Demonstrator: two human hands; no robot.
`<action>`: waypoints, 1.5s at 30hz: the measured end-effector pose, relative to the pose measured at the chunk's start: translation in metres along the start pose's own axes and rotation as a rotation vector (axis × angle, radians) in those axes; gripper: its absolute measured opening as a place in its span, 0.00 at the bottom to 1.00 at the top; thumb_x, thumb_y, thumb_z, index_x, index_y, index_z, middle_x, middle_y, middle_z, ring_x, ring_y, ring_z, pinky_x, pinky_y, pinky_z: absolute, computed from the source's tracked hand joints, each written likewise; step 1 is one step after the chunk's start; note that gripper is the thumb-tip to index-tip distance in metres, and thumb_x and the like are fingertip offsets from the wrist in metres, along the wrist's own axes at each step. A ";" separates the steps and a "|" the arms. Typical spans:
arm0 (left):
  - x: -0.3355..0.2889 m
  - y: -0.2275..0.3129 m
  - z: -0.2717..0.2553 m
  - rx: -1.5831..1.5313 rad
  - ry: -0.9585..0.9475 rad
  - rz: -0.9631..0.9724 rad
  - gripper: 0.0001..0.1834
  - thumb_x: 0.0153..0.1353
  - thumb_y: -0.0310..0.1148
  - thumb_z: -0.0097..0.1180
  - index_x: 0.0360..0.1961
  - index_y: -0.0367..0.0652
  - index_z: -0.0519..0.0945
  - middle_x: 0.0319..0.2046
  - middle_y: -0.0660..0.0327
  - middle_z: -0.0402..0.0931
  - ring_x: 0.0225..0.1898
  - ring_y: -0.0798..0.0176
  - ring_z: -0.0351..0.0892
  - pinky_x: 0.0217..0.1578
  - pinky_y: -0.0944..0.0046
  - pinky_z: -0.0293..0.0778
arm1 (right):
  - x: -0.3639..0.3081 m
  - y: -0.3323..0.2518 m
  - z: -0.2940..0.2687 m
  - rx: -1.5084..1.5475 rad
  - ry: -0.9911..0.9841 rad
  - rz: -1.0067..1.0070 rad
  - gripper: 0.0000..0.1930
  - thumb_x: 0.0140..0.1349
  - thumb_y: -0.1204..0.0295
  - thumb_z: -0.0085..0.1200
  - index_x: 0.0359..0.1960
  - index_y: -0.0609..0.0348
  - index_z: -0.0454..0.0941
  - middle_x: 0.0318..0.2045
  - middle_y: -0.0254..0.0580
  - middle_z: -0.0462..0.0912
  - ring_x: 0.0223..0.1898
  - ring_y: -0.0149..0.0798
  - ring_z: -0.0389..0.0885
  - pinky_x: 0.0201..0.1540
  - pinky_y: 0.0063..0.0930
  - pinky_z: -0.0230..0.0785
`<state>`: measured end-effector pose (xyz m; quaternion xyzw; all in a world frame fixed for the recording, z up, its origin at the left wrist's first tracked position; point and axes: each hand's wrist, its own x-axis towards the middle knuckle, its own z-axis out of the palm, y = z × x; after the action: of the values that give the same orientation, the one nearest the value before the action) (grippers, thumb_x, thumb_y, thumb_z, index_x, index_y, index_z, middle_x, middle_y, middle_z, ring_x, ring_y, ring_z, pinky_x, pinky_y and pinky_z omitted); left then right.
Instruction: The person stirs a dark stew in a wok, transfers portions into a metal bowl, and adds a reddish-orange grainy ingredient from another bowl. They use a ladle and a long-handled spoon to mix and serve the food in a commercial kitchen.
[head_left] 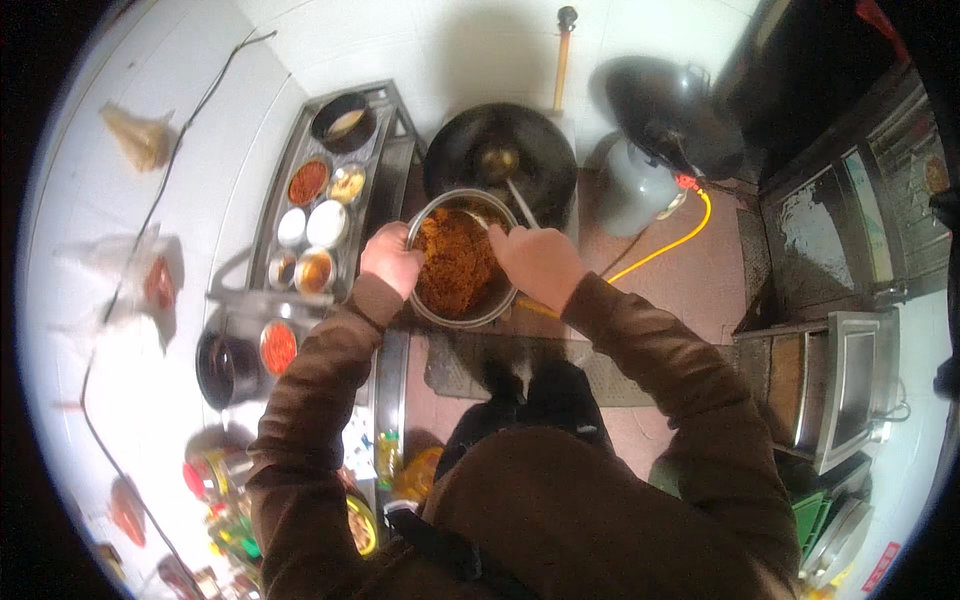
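Note:
A round metal pot [463, 319], partly filled with a reddish-brown crumbly or pasty mass [455, 265], is held up in front of me. My left hand [393, 259] grips its left rim. At the pot's right rim, my right hand [537, 264] is closed on a pale metal handle, apparently a ladle's [524, 204]. That handle runs from my hand up toward the middle of the wok. A large dark wok [452, 150] stands just beyond the pot, with a shiny yellowish round spot at its centre. Whether this spot is the ladle's bowl or liquid is hard to tell.
On the left, a metal rack [262, 237] bears several bowls of seasonings, with a bowl of red food [278, 347] nearer. A grey gas cylinder [632, 185] with a yellow hose [690, 240] stands right of the wok. Another wok [655, 105] is behind it. A metal cabinet [850, 385] stands far right.

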<state>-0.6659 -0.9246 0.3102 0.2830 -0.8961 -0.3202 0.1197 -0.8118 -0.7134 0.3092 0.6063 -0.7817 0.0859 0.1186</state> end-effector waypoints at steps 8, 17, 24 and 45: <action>0.183 0.008 0.045 0.239 -0.050 0.052 0.10 0.50 0.30 0.57 0.32 0.36 0.80 0.38 0.44 0.79 0.45 0.37 0.77 0.47 0.47 0.74 | 0.117 0.156 0.087 0.259 -0.221 0.063 0.07 0.60 0.71 0.51 0.33 0.60 0.79 0.27 0.52 0.83 0.33 0.54 0.85 0.36 0.46 0.78; 0.282 0.002 0.101 0.643 -0.233 0.206 0.07 0.57 0.32 0.56 0.35 0.40 0.79 0.41 0.47 0.80 0.45 0.41 0.79 0.46 0.45 0.75 | 0.137 0.234 0.189 0.680 -0.269 0.323 0.14 0.65 0.67 0.47 0.41 0.62 0.83 0.38 0.55 0.84 0.42 0.59 0.82 0.46 0.49 0.75; 0.315 0.004 0.113 0.602 -0.336 0.107 0.10 0.58 0.31 0.53 0.40 0.40 0.71 0.38 0.41 0.79 0.44 0.33 0.77 0.44 0.40 0.72 | 0.130 0.203 0.235 1.343 -0.100 0.976 0.28 0.72 0.54 0.43 0.32 0.73 0.79 0.30 0.60 0.82 0.36 0.59 0.81 0.43 0.42 0.72; 0.354 -0.006 0.128 0.780 -0.269 0.237 0.07 0.61 0.30 0.51 0.39 0.44 0.74 0.36 0.47 0.82 0.44 0.39 0.81 0.42 0.44 0.75 | 0.190 0.158 0.186 0.722 -0.079 0.734 0.12 0.63 0.68 0.49 0.30 0.61 0.82 0.28 0.56 0.85 0.32 0.57 0.85 0.37 0.46 0.78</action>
<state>-1.0011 -1.0704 0.2199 0.1577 -0.9841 0.0244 -0.0782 -1.0253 -0.9020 0.1875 0.2970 -0.8674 0.3632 -0.1659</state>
